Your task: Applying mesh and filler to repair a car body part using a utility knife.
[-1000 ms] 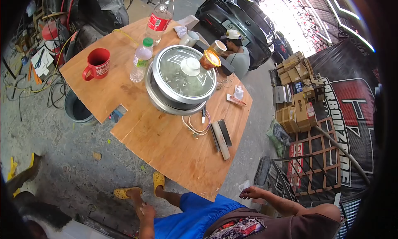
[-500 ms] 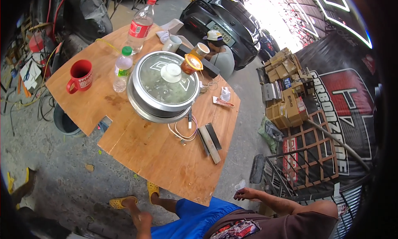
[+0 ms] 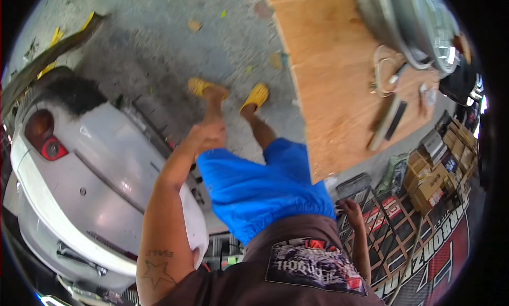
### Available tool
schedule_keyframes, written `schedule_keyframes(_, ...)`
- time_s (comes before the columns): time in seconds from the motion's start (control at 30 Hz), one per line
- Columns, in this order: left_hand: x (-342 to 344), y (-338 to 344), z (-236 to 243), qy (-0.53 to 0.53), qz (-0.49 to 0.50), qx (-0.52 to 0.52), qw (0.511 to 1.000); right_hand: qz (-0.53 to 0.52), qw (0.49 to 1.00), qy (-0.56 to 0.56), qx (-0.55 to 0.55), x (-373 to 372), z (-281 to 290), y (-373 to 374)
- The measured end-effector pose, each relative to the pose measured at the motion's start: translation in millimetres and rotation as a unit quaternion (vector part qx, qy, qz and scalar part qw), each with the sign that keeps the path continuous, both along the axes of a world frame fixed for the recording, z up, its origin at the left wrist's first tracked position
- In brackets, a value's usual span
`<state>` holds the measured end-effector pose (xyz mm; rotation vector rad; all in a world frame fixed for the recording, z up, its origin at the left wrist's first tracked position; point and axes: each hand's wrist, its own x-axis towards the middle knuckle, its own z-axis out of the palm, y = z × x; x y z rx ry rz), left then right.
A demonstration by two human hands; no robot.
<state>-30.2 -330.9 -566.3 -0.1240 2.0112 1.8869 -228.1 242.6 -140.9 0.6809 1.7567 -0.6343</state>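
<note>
Left hand: hangs in front of the left leg (image 3: pixel 212 104), by the hem of the blue shorts (image 3: pixel 260 184); blurred, so I can't tell how far it is open or whether it holds anything (image 3: pixel 209 135).
Right hand (image 3: pixel 351 211): low beside the shorts, half open, fingers loosely bent, nothing visible in it.
Tabletop (image 3: pixel 334 94): ahead and to the right, its near corner close by the shorts.
Standing well: I'd keep the left elbow off the pale car (image 3: pixel 111 178) and the hips off that corner.
Count: two hands, two yellow shoes (image 3: pixel 255 96), one tabletop, one car; on the wood, one pot (image 3: pixel 382 19), one flat tool (image 3: pixel 386 127), one cable, seemingly (image 3: pixel 377 75).
Boxes (image 3: pixel 429 173): several, too crowded to count.
</note>
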Motion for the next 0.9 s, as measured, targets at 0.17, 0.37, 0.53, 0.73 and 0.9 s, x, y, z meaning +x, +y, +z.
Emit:
schedule_keyframes(0.17,-67.6,-8.7,47.1,-0.222,-0.315,-0.242,0.891,0.121,0.992,-0.019,0.002,-0.3,-2.1,6.8)
schedule_keyframes(0.37,-27.4,-53.7,60.3,-0.157,-0.289,-0.117,0.937,0.050,0.998,-0.023,-0.010,-5.1,-9.8,-15.5)
schedule_keyframes(0.53,-60.7,-20.8,113.6,-0.164,-0.373,-0.227,0.884,0.016,1.000,-0.012,-0.001,2.0,-4.9,-6.5)
schedule_keyframes(0.73,-27.9,-24.3,52.8,-0.284,-0.287,-0.261,0.877,0.016,0.999,-0.022,-0.020,-4.7,-16.6,-25.4)
schedule_keyframes(0.9,-72.1,-0.9,95.2,-0.131,-0.531,-0.175,0.819,0.010,1.000,-0.006,0.012,7.5,1.1,-4.3)
